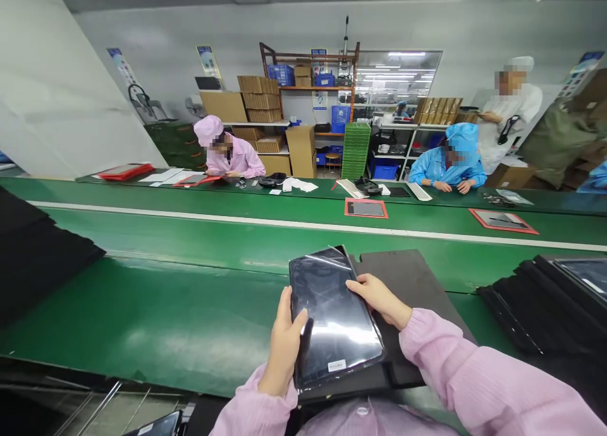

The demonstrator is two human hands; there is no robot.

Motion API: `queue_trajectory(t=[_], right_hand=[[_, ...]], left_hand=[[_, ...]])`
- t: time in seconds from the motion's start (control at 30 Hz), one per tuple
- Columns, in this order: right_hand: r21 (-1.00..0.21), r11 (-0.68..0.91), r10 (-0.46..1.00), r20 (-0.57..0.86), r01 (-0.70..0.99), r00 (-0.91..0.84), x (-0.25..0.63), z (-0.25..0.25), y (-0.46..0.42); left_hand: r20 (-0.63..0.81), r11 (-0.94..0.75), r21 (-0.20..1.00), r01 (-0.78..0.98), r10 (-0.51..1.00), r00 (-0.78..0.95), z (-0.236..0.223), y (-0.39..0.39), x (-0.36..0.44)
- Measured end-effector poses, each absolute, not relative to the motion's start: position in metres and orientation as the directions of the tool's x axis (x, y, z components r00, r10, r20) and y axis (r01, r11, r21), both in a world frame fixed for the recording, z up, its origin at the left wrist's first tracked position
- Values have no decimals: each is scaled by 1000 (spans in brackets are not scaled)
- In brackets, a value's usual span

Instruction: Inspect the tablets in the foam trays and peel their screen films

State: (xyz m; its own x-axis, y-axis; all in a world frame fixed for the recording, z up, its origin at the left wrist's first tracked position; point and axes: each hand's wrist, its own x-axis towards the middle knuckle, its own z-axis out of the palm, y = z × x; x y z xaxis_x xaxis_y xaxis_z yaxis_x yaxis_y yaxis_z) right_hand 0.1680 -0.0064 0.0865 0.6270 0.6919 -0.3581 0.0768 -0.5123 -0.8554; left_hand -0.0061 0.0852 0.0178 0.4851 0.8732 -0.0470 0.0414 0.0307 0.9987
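Note:
Between my two hands is a dark glossy tablet (pixel 334 309), with clear film on it and a small white label near its lower edge. My left hand (pixel 284 335) grips the tablet's left side, thumb over the edge of the screen. On the right side my right hand (pixel 379 295) holds it, thumb on the glass and the other fingers hidden behind. Beneath the tablet and to its right lies a flat black foam sheet (pixel 408 281) on the green work surface (pixel 190 316). I cannot tell whether the tablet touches the foam.
Black foam sheets (pixel 38 253) are stacked at left. At right, another black stack (pixel 545 309) has a tablet (pixel 585 275) on top. Across the green belt, red-framed panels (pixel 366 208) lie near seated co-workers (pixel 234 155). A tablet (pixel 156 425) shows below the front edge.

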Motion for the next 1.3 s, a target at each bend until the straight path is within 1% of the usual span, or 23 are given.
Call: queue_trajectory(t=[0.1, 0.17, 0.23, 0.27, 0.3, 0.33, 0.37, 0.43, 0.47, 0.57, 0.63, 0.7, 0.77, 0.87, 1.03, 1.17, 1.3], right_hand=[[-946, -321, 798, -296, -46, 525, 154, 86, -10], [-981, -146, 856, -189, -126, 482, 148, 88, -20], [-993, 12, 882, -46, -119, 469, 146, 92, -34], [-993, 72, 886, 21, -93, 463, 148, 95, -41], [-991, 119, 884, 80, -57, 460, 151, 98, -48], [-989, 148, 876, 123, -17, 466, 155, 103, -55], [-986, 163, 862, 155, 26, 482, 160, 107, -61], [-971, 209, 802, 236, 111, 548, 171, 116, -70], [-957, 251, 751, 289, 148, 594, 176, 120, -74], [-908, 372, 609, 394, 190, 689, 186, 124, -81], [-892, 406, 598, 423, 198, 681, 187, 122, -85], [-870, 428, 625, 480, 243, 616, 186, 120, -89], [-831, 468, 630, 552, 300, 546, 183, 119, -92], [-791, 515, 630, 610, 330, 481, 182, 118, -96], [-746, 571, 625, 666, 342, 407, 182, 114, -99], [-733, 598, 624, 680, 326, 384, 182, 110, -102], [-744, 600, 639, 666, 293, 384, 185, 109, -105]], left_hand=[[-59, 52, 998, 27, 905, 420, 28, 86, -5], [-116, 129, 992, -11, 923, 368, 46, 86, -4], [-180, 238, 967, -90, 891, 418, 68, 84, -2], [-176, 271, 952, -144, 867, 466, 78, 82, 0], [-140, 274, 940, -203, 853, 502, 87, 79, 2], [-77, 240, 934, -263, 857, 510, 94, 76, 4], [3, 173, 931, -322, 877, 481, 97, 73, 8], [182, -14, 915, -403, 906, 383, 96, 66, 17], [261, -92, 908, -410, 888, 379, 93, 63, 22], [423, -230, 888, -399, 749, 509, 86, 57, 35], [524, -302, 840, -451, 667, 530, 90, 54, 38], [628, -372, 762, -530, 626, 463, 100, 52, 36], [692, -414, 708, -572, 566, 448, 112, 49, 32], [733, -432, 675, -598, 482, 480, 119, 46, 28], [779, -478, 624, -618, 447, 440, 112, 42, 26], [794, -486, 607, -629, 406, 453, 114, 39, 24], [782, -456, 622, -637, 398, 479, 116, 35, 22]])
